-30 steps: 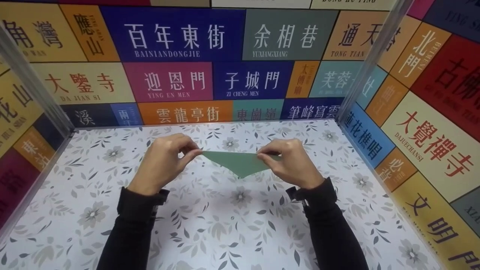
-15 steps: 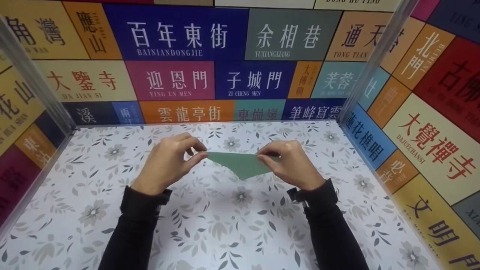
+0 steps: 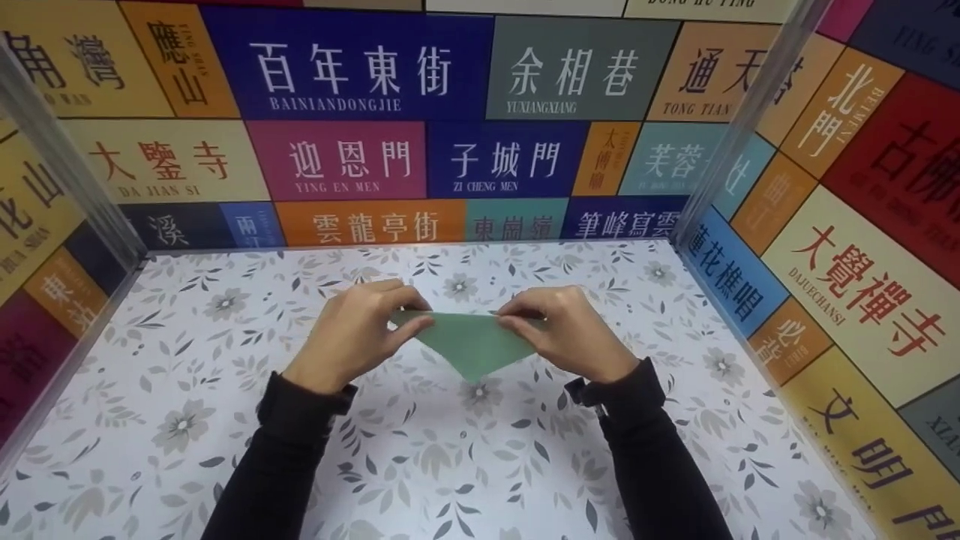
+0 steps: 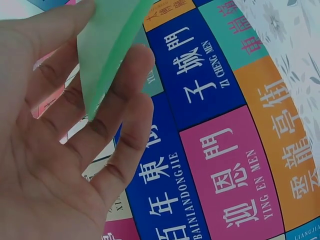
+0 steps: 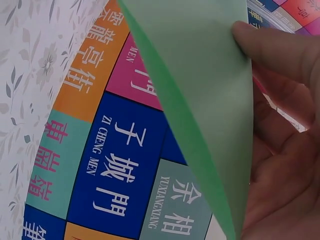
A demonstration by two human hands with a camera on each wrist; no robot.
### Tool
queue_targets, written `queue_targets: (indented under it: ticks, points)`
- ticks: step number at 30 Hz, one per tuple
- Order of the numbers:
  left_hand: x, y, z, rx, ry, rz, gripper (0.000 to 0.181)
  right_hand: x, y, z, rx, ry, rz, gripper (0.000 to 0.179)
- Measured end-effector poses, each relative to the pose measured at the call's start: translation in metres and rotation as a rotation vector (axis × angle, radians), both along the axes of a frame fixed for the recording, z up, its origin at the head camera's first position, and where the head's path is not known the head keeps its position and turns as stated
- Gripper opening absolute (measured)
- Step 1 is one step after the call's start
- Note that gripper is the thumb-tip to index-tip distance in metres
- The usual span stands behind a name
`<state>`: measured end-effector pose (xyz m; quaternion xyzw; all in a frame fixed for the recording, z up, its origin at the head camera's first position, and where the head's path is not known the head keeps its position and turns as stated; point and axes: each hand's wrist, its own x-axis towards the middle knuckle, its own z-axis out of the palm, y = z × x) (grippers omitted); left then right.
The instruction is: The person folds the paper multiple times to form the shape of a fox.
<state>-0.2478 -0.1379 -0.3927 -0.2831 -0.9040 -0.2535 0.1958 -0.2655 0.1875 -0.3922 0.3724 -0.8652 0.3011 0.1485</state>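
A green sheet of paper, folded into a triangle, is held up between both hands with its long folded edge on top and its point hanging down. My left hand pinches the top edge between thumb and fingers; the paper's narrow corner lies across the palm side of those fingers. Pinching the same edge farther right is my right hand. In the right wrist view the two layers of the folded paper stand slightly apart, the thumb pressing on the near one.
A white tabletop with a grey leaf and flower print lies below. Behind it stands a wall of coloured panels with lettering, and a similar panelled wall closes the right side. Clear strips run up the corners.
My left hand has slid right along the top edge, bringing the hands closer together. Both hands and the paper have come slightly lower and nearer, with more of its point showing.
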Motion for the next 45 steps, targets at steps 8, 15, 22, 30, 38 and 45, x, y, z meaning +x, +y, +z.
queue_targets:
  ticks: [8, 15, 22, 30, 38, 45]
  points:
    - [-0.001, 0.005, -0.005, 0.003, -0.027, -0.033, 0.011, -0.002, -0.008, -0.004, 0.019, -0.048, 0.023, 0.012]
    - [-0.015, 0.01, -0.016, 0.029, -0.131, -0.091, 0.008, -0.004, -0.007, -0.009, 0.049, -0.102, 0.0, 0.013]
    - [-0.027, 0.008, -0.035, 0.032, -0.28, -0.099, 0.009, -0.011, -0.006, -0.019, 0.104, -0.182, -0.048, 0.014]
    - [-0.039, 0.008, -0.057, -0.028, -0.425, -0.056, 0.009, -0.025, -0.007, -0.04, 0.167, -0.204, -0.07, 0.013]
    - [-0.047, 0.008, -0.078, -0.071, -0.526, -0.023, 0.006, -0.033, -0.01, -0.06, 0.219, -0.257, -0.122, 0.012]
    - [-0.05, 0.011, -0.089, -0.106, -0.542, 0.013, 0.007, -0.036, -0.012, -0.07, 0.24, -0.321, -0.17, 0.015]
